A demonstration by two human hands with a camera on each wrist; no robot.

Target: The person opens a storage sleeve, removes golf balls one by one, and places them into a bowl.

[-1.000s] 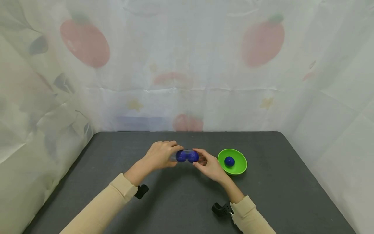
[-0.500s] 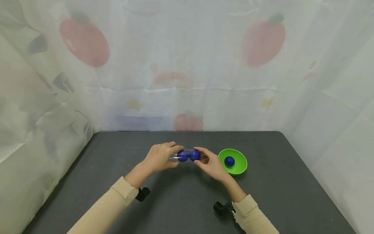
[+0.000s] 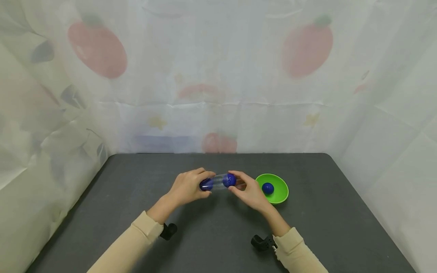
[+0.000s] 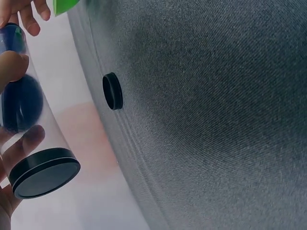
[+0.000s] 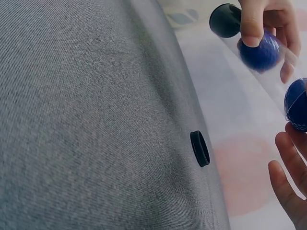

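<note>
The tube (image 3: 220,181) lies left-to-right at frame centre, the left hand (image 3: 187,186) gripping its capped end and the right hand (image 3: 250,192) its bowl-side end (image 3: 275,188), two balls inside.

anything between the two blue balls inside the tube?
Nothing: head view shows a bare stretch of clear tube between the left ball and the right ball.

Left hand (image 3: 187,185) and right hand (image 3: 250,190) meet mid-table, fingers curled, seemingly gripping, forearms angled inward
</note>
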